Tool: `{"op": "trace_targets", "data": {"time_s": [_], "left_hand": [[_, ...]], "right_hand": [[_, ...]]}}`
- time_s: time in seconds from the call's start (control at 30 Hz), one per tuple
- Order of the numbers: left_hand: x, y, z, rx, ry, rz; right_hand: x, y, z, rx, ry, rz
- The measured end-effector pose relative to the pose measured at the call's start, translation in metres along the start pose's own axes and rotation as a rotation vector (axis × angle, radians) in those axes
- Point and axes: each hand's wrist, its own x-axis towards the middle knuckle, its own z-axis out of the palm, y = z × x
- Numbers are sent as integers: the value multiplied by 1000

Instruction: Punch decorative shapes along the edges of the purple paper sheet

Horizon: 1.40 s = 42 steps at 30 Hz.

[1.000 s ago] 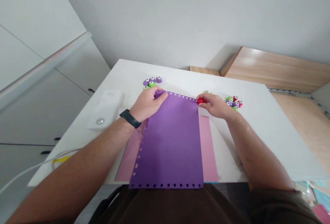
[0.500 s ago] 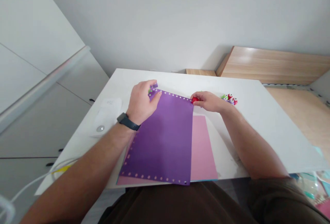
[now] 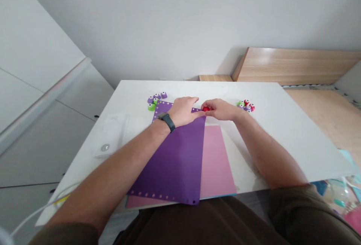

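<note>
A purple sheet (image 3: 175, 154) with small holes punched along its edges lies on a pink sheet (image 3: 216, 158) on the white table (image 3: 282, 124). My right hand (image 3: 221, 109) is closed on a small red punch (image 3: 206, 108) at the purple sheet's far right corner. My left hand (image 3: 184, 111), with a dark wristband, rests on the sheet's far edge just beside the punch, its fingers reaching toward it.
Purple and green punches (image 3: 155, 100) sit in a cluster at the sheet's far left corner. Another cluster of red, green and purple punches (image 3: 246, 105) lies right of my right hand. A white device (image 3: 111, 136) with a cable lies at the table's left. Wooden panels (image 3: 296, 66) stand behind.
My left hand slid right along the sheet's far edge from the left corner to beside the red punch. The purple sheet shifted and turned slightly leftward on the pink one.
</note>
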Motion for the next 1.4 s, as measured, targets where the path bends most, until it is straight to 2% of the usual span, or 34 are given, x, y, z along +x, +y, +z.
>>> {"op": "trace_targets", "data": {"time_s": [0.2, 0.4, 0.87, 1.4], "left_hand": [[20, 3, 1, -170, -167, 34], [21, -5, 10, -220, -212, 29], [16, -5, 10, -182, -183, 76], [15, -14, 17, -205, -177, 80]], "right_hand": [[-2, -9, 2, -1, 8, -36], [-1, -9, 8, -31, 23, -90], [1, -7, 17, -33, 67, -143], [2, -7, 22, -36, 58, -117]]}}
